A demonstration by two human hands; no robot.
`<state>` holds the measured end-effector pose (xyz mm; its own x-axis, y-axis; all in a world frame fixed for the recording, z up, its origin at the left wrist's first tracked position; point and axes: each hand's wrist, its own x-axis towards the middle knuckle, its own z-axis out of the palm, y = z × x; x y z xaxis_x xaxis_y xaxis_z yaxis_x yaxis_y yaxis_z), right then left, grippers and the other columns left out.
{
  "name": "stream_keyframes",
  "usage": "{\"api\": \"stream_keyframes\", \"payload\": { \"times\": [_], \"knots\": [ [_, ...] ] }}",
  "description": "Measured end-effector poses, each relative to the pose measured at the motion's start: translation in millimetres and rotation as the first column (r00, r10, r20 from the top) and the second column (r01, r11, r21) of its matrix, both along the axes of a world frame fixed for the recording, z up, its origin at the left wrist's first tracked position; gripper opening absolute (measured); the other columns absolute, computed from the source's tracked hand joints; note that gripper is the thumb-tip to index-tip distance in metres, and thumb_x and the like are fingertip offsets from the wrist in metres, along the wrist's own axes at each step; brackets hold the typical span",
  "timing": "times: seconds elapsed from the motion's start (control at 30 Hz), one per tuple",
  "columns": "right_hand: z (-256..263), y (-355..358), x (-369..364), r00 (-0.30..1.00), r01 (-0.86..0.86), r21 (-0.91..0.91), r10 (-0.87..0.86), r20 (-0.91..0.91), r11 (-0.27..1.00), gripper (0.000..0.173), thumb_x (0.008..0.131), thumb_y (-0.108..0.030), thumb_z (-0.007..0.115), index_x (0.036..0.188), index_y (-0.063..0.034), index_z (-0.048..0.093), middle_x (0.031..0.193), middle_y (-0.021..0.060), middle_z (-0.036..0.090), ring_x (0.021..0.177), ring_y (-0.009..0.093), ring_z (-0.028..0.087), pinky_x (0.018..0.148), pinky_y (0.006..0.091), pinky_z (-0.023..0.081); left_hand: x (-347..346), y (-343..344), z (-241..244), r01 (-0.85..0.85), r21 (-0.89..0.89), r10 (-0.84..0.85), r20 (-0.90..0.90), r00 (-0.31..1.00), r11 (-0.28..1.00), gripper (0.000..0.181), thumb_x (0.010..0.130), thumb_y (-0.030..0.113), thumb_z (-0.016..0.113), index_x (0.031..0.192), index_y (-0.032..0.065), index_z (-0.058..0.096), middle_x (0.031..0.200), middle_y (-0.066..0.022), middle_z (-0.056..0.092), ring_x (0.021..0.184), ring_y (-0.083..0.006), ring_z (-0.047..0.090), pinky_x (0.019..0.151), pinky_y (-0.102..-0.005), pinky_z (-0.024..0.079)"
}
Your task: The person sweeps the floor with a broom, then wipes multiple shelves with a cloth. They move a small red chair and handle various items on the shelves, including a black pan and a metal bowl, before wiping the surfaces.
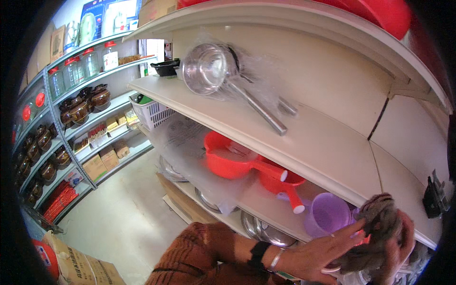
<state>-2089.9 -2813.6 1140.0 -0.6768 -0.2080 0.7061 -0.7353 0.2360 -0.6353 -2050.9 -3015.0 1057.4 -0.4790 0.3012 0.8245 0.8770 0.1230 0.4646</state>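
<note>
At the lower right, my left hand point(320, 249), with a black wristband and a metal bangle at the wrist, has its fingers against a bunched grey-brown cloth point(379, 213). My right hand point(404, 238) grips that cloth from the other side, its fingers partly blurred and hidden by it. A small red patch shows between the left fingers. Both hands are in front of the front edge of a beige shelf point(327, 149). Just left of the cloth, a purple plastic dipper point(327, 213) lies on the shelf below.
Metal long-handled dippers point(208, 69) in clear plastic wrap lie on the beige shelf. Below are red plastic dippers point(228, 160) and, lower, shiny metal lids or basins point(270, 233). Black items point(434, 196) stand at right. Across the floor, a rack holds brown pots point(78, 112) and glass jars point(91, 64).
</note>
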Motion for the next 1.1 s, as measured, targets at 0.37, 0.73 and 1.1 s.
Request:
{"api": "stream_keyframes", "payload": {
  "times": [0.37,0.73,1.1],
  "knots": [
    [-6.1,-135.3,13.7,0.822,-0.401,0.541,0.551,-0.144,0.740,0.058,0.079,-0.014,0.071,0.129,0.0047,0.048,0.122,0.0221,0.057,0.115,0.039,0.053,0.099,0.0451,0.037,36.4,-216.5,33.4,-0.479,0.670,0.668,-0.033,0.743,0.567,0.060,0.076,0.030,0.071,0.124,0.0013,0.049,0.110,-0.0149,0.057,0.106,-0.0270,0.053,0.093,-0.0385,0.042],
    [-31.0,-183.3,16.4,0.923,-0.342,0.454,0.384,-0.002,0.823,0.039,0.078,0.002,0.064,0.116,0.0005,0.059,0.110,0.0150,0.064,0.092,0.027,0.061,0.078,0.0359,0.049,6.1,-539.6,177.8,-0.909,0.274,0.928,-0.114,-0.355,-0.314,0.050,0.067,0.001,0.061,0.117,0.0063,0.055,0.114,-0.0204,0.057,0.107,-0.0376,0.054,0.089,-0.0425,0.046],
    [-68.6,-181.7,5.6,0.920,-0.300,0.505,0.385,-0.070,0.809,0.036,0.076,-0.007,0.070,0.110,-0.0001,0.062,0.093,0.0137,0.065,0.077,0.028,0.063,0.066,0.0376,0.053,-7.1,-649.0,88.3,-0.873,-0.423,0.970,0.113,0.216,0.243,0.038,0.083,0.021,0.059,0.115,0.0004,0.061,0.099,-0.0167,0.062,0.077,-0.0239,0.058,0.063,-0.0304,0.045]
  ]
}}
